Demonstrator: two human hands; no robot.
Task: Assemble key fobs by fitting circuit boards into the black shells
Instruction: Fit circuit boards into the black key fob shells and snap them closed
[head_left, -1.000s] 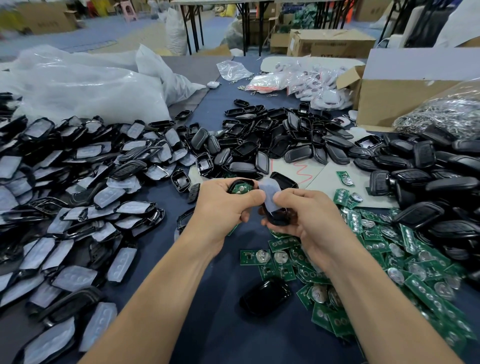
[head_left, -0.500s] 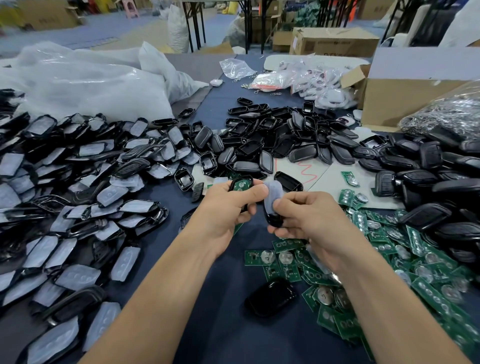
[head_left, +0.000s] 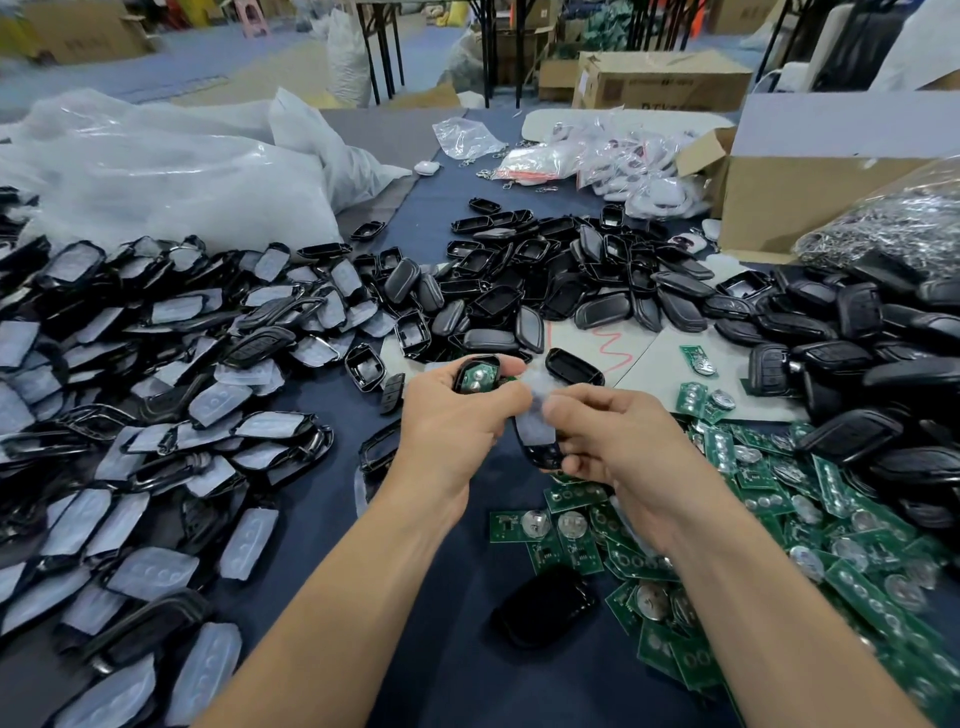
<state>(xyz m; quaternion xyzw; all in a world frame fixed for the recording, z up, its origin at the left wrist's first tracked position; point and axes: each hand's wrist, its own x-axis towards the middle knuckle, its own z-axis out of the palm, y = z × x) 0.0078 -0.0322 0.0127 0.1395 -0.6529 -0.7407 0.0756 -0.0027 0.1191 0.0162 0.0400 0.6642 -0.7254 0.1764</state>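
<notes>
black shell with a whitish pad sat gripped in the right hand, long axis pointing away and slightly left. left hand clutched a second shell holding a green board. both thumbs had drawn closer than before.

I see the left hand gripping a black shell with a green circuit board seated inside it. Close beside it, the right hand pinches a second shell topped by a translucent button pad, both held above the blue table. Loose circuit boards lie heaped to the right, pad-filled shells to the left, and one closed fob rests between the forearms.
</notes>
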